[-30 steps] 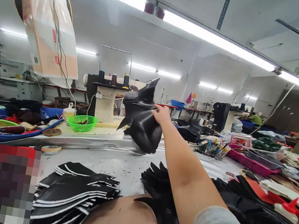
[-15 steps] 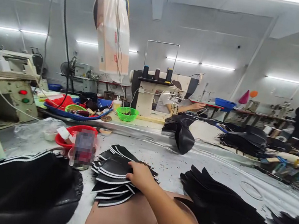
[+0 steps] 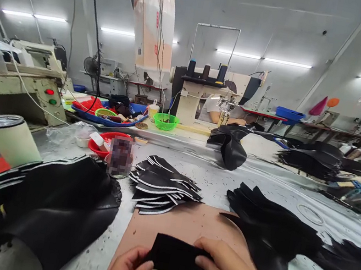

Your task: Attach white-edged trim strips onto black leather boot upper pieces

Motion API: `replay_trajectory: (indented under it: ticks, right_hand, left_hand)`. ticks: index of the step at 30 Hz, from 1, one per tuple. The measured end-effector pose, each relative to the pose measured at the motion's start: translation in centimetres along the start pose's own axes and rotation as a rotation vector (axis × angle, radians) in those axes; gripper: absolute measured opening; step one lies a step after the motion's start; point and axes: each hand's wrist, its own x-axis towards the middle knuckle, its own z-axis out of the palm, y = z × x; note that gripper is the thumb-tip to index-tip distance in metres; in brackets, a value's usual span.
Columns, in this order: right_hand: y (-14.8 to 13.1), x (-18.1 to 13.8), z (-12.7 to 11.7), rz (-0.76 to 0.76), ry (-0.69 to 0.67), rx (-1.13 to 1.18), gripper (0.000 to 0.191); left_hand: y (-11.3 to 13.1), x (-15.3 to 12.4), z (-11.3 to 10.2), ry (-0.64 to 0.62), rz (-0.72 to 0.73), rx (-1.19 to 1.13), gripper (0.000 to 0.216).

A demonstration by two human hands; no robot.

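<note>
A black leather piece [image 3: 176,255] with a pale strip along its lower edge is stretched between my two hands, low over a pinkish-brown board [image 3: 185,224]. My left hand [image 3: 136,267] pinches its left end, thumb on top. At the right end, my right hand [image 3: 217,262] grips it between thumb and fingers. Just beyond the board lies a fanned stack of similar black pieces with white edges [image 3: 164,185].
Large black leather panels [image 3: 62,212] lie on the left, and dark stacked pieces [image 3: 267,234] on the right. A pale tumbler [image 3: 12,140] and a red bowl [image 3: 109,141] stand behind. Across the table a person [image 3: 212,110] sits behind a sewing machine [image 3: 189,104].
My right hand has come from the white-edged stack back toward me with one black piece. My left hand has entered view and taken the other end. The camera view has tilted down.
</note>
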Motion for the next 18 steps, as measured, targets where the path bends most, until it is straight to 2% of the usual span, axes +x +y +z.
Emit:
replay_trajectory:
  ticks: [2,4,6,9,12,13,15,18]
  right_hand:
    - [1.3,-1.5,0.8,0.084,0.036,-0.027,0.019]
    - [1.9,-2.2,2.0,0.089,0.172,-0.113,0.026]
    - [1.6,-2.5,3.4,-0.024,0.293,-0.143,0.030]
    - [0.2,-2.5,5.5,-0.271,0.427,-0.108,0.022]
    - [-1.1,-2.3,6.8,-0.396,0.676,-0.224,0.023]
    - [-1.3,-2.2,7.1,-0.416,0.699,-0.254,0.020]
    - [-1.5,-1.9,7.5,-0.448,0.624,-0.242,0.012]
    - [-1.4,-1.5,8.2,-0.453,0.518,-0.175,0.020]
  left_hand:
    - [0.3,0.1,0.8,-0.053,-0.034,0.015,0.055]
    - [0.5,0.1,1.7,-0.091,-0.071,0.020,0.050]
    - [0.8,-0.1,2.4,-0.110,-0.103,0.026,0.046]
    - [1.0,-0.3,2.8,-0.089,-0.114,0.042,0.042]
    - [1.0,-0.4,2.9,-0.047,-0.098,0.059,0.043]
    - [1.0,-0.5,2.9,-0.040,-0.094,0.064,0.042]
    - [1.0,-0.8,3.0,-0.037,-0.087,0.076,0.039]
    - [1.3,-1.2,3.3,-0.036,-0.075,0.108,0.034]
